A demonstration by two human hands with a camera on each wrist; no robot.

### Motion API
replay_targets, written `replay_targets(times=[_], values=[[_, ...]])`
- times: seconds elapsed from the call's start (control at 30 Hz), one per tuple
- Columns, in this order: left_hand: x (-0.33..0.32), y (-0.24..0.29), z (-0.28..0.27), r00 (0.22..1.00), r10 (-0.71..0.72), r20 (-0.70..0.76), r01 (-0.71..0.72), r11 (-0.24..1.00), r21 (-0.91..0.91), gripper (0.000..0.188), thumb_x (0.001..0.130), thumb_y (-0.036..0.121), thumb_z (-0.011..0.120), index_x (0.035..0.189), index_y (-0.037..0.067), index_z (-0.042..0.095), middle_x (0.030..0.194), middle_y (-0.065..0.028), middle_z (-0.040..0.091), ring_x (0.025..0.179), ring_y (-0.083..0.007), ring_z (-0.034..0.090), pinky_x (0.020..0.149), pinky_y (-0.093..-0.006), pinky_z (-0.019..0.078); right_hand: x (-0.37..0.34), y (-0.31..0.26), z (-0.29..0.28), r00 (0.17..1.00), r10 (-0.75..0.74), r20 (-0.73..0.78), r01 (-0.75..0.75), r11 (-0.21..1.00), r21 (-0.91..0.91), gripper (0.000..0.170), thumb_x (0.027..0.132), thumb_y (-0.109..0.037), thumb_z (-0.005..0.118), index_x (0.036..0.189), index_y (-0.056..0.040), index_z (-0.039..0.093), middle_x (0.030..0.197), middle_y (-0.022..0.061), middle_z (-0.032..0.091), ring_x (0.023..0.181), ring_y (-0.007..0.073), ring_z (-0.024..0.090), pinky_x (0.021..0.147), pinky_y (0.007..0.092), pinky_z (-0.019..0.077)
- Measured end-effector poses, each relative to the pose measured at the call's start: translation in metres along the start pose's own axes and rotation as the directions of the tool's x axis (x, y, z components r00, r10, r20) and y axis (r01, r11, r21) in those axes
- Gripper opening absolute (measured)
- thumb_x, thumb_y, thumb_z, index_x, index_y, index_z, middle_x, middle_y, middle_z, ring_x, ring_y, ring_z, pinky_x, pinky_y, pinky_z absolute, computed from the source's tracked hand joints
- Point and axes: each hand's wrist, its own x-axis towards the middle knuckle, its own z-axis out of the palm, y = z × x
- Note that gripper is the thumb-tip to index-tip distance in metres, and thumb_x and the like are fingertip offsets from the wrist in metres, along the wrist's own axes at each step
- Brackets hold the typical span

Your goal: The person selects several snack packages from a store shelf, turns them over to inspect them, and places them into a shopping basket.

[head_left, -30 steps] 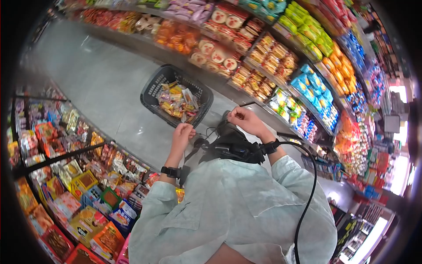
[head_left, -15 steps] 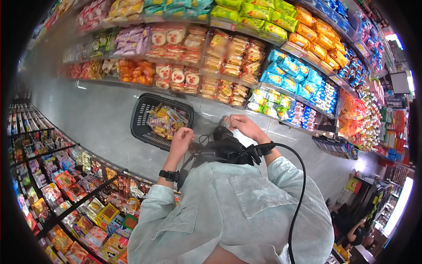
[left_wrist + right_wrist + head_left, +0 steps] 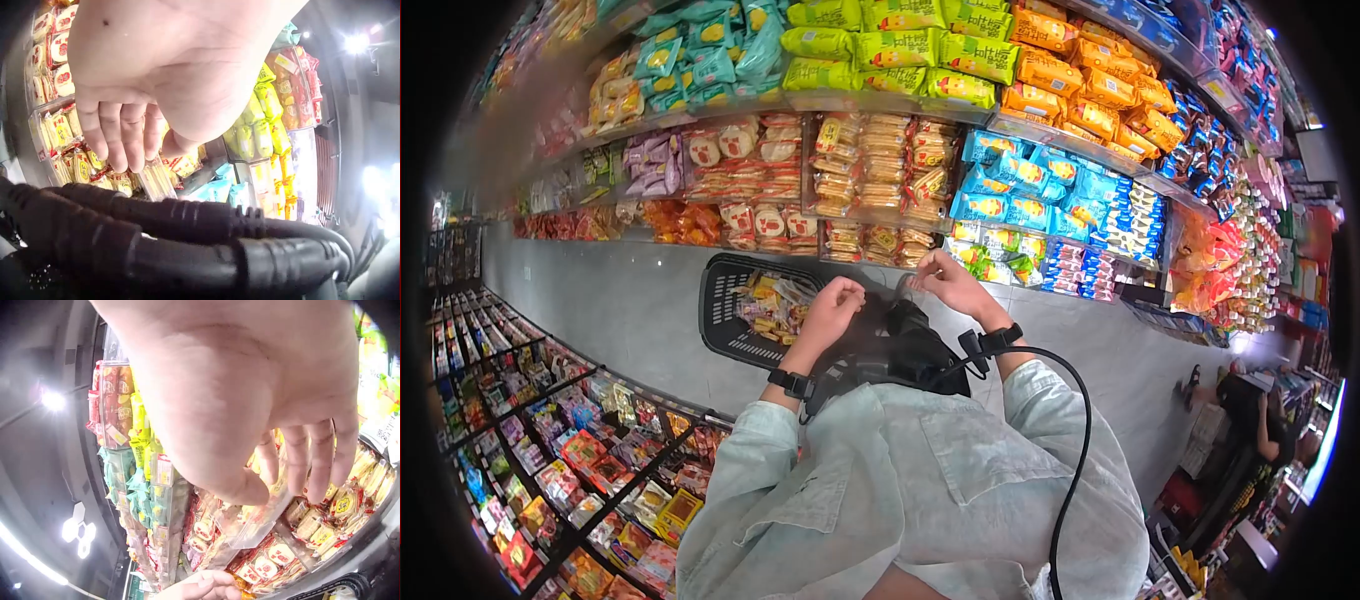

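Note:
My left hand [image 3: 834, 308] hangs with loosely bent fingers beside the near right edge of a dark shopping basket [image 3: 724, 290]. The basket stands on the floor and holds several wrapped snacks [image 3: 772, 305]. Level with it on the right, my right hand [image 3: 950, 282] is raised before the lower shelf, near packs of light-blue snacks [image 3: 1020, 175]. In the left wrist view the fingers of the left hand [image 3: 125, 128] droop, holding nothing. The right hand [image 3: 269, 419] has relaxed, empty fingers in the right wrist view, with packed biscuits [image 3: 347, 503] behind them.
Tiered shelves of green packets [image 3: 895, 50], orange packets [image 3: 1090, 80] and stacked biscuits [image 3: 880, 165] rise ahead. Racks of boxed snacks [image 3: 580, 450] line the left side. Grey floor [image 3: 600, 310] runs between. A black cable [image 3: 1085, 430] trails from my right wrist.
My view has turned to the right, so the shelves ahead now lie more level and the packets look larger. The hands stay raised and empty, and the left one now overlaps the basket's edge.

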Motion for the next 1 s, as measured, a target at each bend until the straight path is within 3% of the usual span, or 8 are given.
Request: replay_targets(times=[0.17, 0.27, 0.43, 0.5, 0.6, 0.63, 0.87, 1.0], values=[[0.059, 0.01, -0.002, 0.995, 0.05, 0.084, -0.054, 0.998, 0.043, 0.016, 0.1, 0.009, 0.057, 0.112, -0.001, 0.06, 0.098, -0.007, 0.067, 0.088, -0.0137, 0.064, 0.079, -0.0286, 0.0521, 0.017, -0.037, -0.018, 0.993, 0.005, -0.119, -0.014, 0.997, -0.072, 0.059, 0.09, -0.016, 0.066, 0.145, -0.0085, 0.045, 0.12, 0.0166, 0.068, 0.097, 0.0258, 0.071, 0.086, 0.0373, 0.0555], [0.1, 0.026, 0.0, 0.99, 0.066, 0.122, -0.083, 0.986, 0.145, 0.019, 0.099, 0.009, 0.06, 0.115, -0.001, 0.06, 0.098, -0.0068, 0.067, 0.085, -0.0135, 0.064, 0.078, -0.0284, 0.0526, 0.038, -0.047, -0.028, 0.98, -0.108, -0.169, 0.05, 0.949, -0.312, 0.064, 0.089, -0.013, 0.066, 0.148, -0.009, 0.041, 0.127, 0.0203, 0.066, 0.11, 0.0322, 0.069, 0.093, 0.0395, 0.0536], [0.164, 0.062, 0.008, 0.978, 0.166, 0.129, -0.199, 0.928, 0.315, 0.041, 0.095, 0.021, 0.066, 0.13, 0.002, 0.057, 0.114, -0.0147, 0.069, 0.093, -0.0235, 0.069, 0.084, -0.0348, 0.0542, 0.07, -0.048, -0.037, 0.992, -0.107, -0.062, 0.09, 0.97, -0.227, 0.086, 0.091, -0.015, 0.065, 0.162, -0.0079, 0.017, 0.136, 0.0286, 0.059, 0.117, 0.036, 0.066, 0.096, 0.0389, 0.0534], [0.179, 0.074, 0.013, 0.976, 0.168, 0.138, -0.208, 0.906, 0.369, 0.057, 0.093, 0.026, 0.068, 0.141, 0.001, 0.05, 0.125, -0.0185, 0.067, 0.1, -0.0305, 0.07, 0.089, -0.0387, 0.0542, 0.076, -0.049, -0.039, 0.994, -0.055, -0.097, 0.019, 0.943, -0.334, 0.086, 0.091, -0.016, 0.064, 0.162, -0.0067, 0.017, 0.133, 0.0266, 0.061, 0.112, 0.0344, 0.068, 0.095, 0.0383, 0.0536], [0.208, 0.059, 0.021, 0.955, 0.177, 0.239, -0.254, 0.903, 0.346, 0.063, 0.098, 0.023, 0.066, 0.151, 0.003, 0.04, 0.122, -0.0119, 0.067, 0.083, -0.0151, 0.063, 0.073, -0.0293, 0.0519, 0.081, -0.055, -0.039, 0.991, -0.016, -0.13, -0.028, 0.943, -0.33, 0.087, 0.09, -0.02, 0.066, 0.162, -0.0084, 0.018, 0.125, 0.0226, 0.066, 0.1, 0.0325, 0.07, 0.092, 0.0378, 0.0542], [0.212, 0.062, 0.021, 0.934, 0.001, 0.358, -0.084, 0.973, 0.215, 0.069, 0.097, 0.019, 0.068, 0.156, 0.005, 0.035, 0.119, -0.0131, 0.066, 0.084, -0.0136, 0.062, 0.072, -0.0283, 0.051, 0.084, -0.05, -0.036, 0.988, -0.046, -0.146, -0.004, 0.946, -0.325, 0.088, 0.09, -0.021, 0.067, 0.162, -0.0091, 0.018, 0.125, 0.0222, 0.066, 0.099, 0.0324, 0.07, 0.092, 0.0379, 0.0544], [0.195, 0.073, 0.016, 0.912, 0.105, 0.397, -0.166, 0.979, 0.121, 0.057, 0.096, 0.012, 0.068, 0.147, 0.003, 0.046, 0.118, -0.0099, 0.066, 0.095, -0.0126, 0.063, 0.078, -0.0273, 0.0519, 0.07, -0.074, -0.032, 0.99, -0.032, -0.141, 0.027, 0.999, -0.031, 0.081, 0.093, -0.016, 0.071, 0.158, -0.0058, 0.024, 0.138, 0.022, 0.059, 0.127, 0.0295, 0.06, 0.101, 0.0383, 0.0513], [0.185, 0.079, 0.007, 0.917, 0.117, 0.381, -0.178, 0.976, 0.128, 0.045, 0.094, 0.011, 0.069, 0.136, 0.002, 0.055, 0.123, -0.0099, 0.067, 0.102, -0.0162, 0.066, 0.087, -0.0314, 0.0541, 0.046, -0.081, -0.037, 0.996, -0.059, -0.072, 0.06, 0.998, 0.013, 0.077, 0.093, -0.017, 0.072, 0.157, -0.0081, 0.028, 0.131, 0.0169, 0.062, 0.119, 0.0245, 0.062, 0.1, 0.0368, 0.0516]])
